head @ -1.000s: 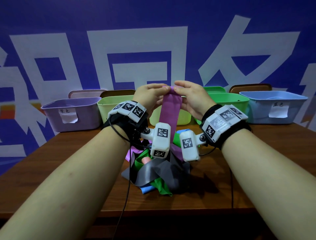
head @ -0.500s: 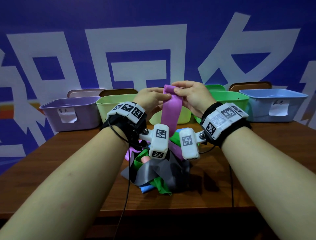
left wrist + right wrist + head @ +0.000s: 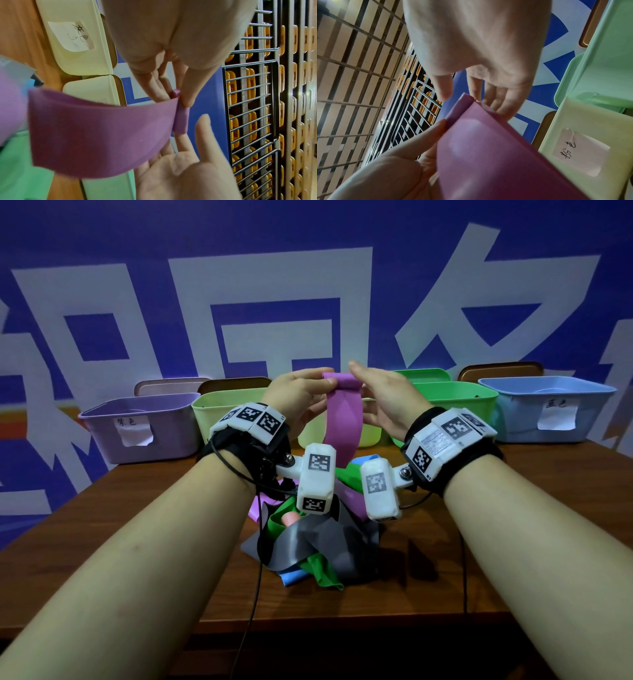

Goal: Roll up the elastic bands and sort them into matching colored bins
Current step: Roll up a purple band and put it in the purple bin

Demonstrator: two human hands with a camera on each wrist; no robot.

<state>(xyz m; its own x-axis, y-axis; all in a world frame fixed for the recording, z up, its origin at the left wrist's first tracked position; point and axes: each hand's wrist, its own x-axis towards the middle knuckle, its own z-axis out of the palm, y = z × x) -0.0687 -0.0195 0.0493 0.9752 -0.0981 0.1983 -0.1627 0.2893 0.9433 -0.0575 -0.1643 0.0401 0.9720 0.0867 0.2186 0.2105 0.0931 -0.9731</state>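
A purple elastic band [image 3: 342, 422] hangs from my raised hands down into a pile of bands [image 3: 308, 542] on the table. Its top end is turned over into a small fold [image 3: 181, 119]. My left hand [image 3: 322, 378] pinches that fold between thumb and fingers [image 3: 186, 100]. My right hand [image 3: 359, 374] is at the fold's other side with straight fingers [image 3: 498, 102] behind the band and its thumb [image 3: 443, 89] just off the edge. The purple bin [image 3: 137, 412] stands at the far left of the row.
A yellow-green bin [image 3: 226, 405], a green bin [image 3: 455, 395] and a blue bin [image 3: 548, 398] line the table's back edge with lids behind them. Grey, green, blue and pink bands lie tangled in the pile. A blue and white wall rises behind.
The band's top end has been turned over into a fold. My right hand has let go its pinch and straightened its fingers, while the left keeps hold.
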